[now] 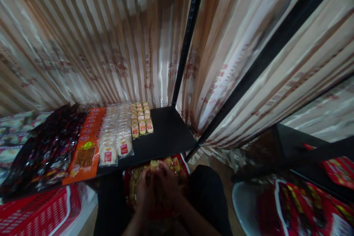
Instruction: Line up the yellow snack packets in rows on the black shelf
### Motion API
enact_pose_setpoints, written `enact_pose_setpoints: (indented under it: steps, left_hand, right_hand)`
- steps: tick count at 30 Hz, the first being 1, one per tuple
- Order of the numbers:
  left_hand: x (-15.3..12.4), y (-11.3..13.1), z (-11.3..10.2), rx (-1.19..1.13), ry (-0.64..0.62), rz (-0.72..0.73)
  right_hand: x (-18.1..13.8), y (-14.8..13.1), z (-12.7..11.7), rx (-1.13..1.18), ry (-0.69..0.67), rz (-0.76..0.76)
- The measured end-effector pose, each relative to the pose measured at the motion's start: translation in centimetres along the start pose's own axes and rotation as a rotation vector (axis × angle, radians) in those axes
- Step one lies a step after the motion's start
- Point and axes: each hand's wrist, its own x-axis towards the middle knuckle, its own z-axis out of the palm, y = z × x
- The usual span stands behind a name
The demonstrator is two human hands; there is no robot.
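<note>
My left hand (143, 190) and my right hand (168, 188) are pressed together low in the view, over a red bag (181, 162) of small yellow snack packs on my lap. Both hands have their fingers curled around a few of those yellow packs (153, 165), whose tops show above my fingers. Just beyond the hands is a black shelf (168, 132). On it lie rows of the same small yellow packs (141, 118), beside rows of white round snack packs (116, 136).
Further left on the shelf lie orange packets (87, 147), dark glossy bags (47, 147) and pale packets (11, 129). A red basket (41, 212) sits below left. Black shelf posts (188, 37) rise ahead; striped curtain behind. Red bags (298, 210) lie at right.
</note>
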Motion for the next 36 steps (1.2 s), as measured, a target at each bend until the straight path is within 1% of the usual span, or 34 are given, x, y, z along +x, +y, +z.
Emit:
enact_pose_setpoints:
  steps: [4,9,12,14,17,22,25,30,36]
  left_hand:
    - [0.4,1.3,-0.4,-0.050,-0.025,0.008]
    - [2.4,2.0,-0.6,-0.204,0.068,0.037]
    - [3.6,2.8,-0.8,-0.226,0.114,0.045]
    - [4.4,3.3,-1.0,-0.206,0.154,0.051]
    - [5.7,3.7,-1.0,-0.152,0.217,0.090]
    - [8.0,3.5,-0.5,-0.098,0.219,0.173]
    - [9.1,3.4,-0.1,-0.024,0.257,0.210]
    - [10.5,3.0,0.4,0.087,0.257,0.152]
    - [11.6,2.4,0.7,0.124,0.260,0.169]
  right_hand:
    - [1.5,-1.1,-0.2,0.084,0.016,-0.005]
    - [3.5,-1.7,0.6,0.210,0.006,-0.051]
    - [4.0,-2.1,1.0,0.256,-0.032,-0.071]
    - [4.3,-2.3,1.2,0.179,-0.011,-0.080]
    - [5.1,-2.5,1.6,0.014,0.079,-0.096]
    - [8.3,-2.5,2.5,-0.080,0.140,-0.146]
    - [10.2,-2.4,3.0,-0.162,0.154,-0.176]
    - [12.3,-2.6,3.8,-0.306,0.140,-0.180]
    - [13.5,-3.0,4.7,-0.318,0.118,-0.176]
